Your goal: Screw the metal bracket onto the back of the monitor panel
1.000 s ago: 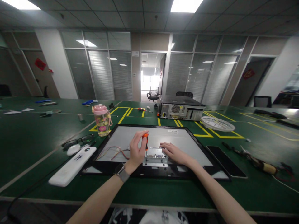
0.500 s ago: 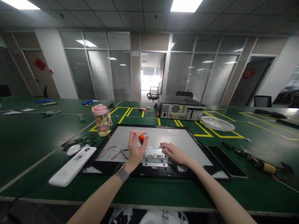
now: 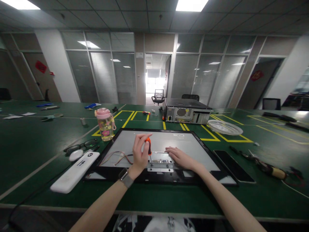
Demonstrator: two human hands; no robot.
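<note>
My left hand (image 3: 140, 154) is closed around a screwdriver (image 3: 149, 146) with an orange and black handle. The shaft points down at the left side of a metal bracket (image 3: 160, 170) carrying small connectors. This bracket sits at the near edge of a flat display panel (image 3: 125, 140) with a black frame, lying on the table. Fingers stretched out, my right hand (image 3: 178, 157) rests over the bracket's right part and the panel surface. Thin coloured wires (image 3: 120, 154) lie on the panel left of my left hand.
Left of the panel are a white power bank (image 3: 74, 172), glasses (image 3: 82, 145) and a pink-lidded bottle (image 3: 105, 125). A computer case (image 3: 187, 109) stands behind it. To the right are a phone (image 3: 234, 166), a white basket (image 3: 225, 128) and a cable bundle (image 3: 267, 167).
The screwdriver handle has turned in my left hand and shows more of its length. My left thumb and fingers have shifted slightly; my right hand stays in place.
</note>
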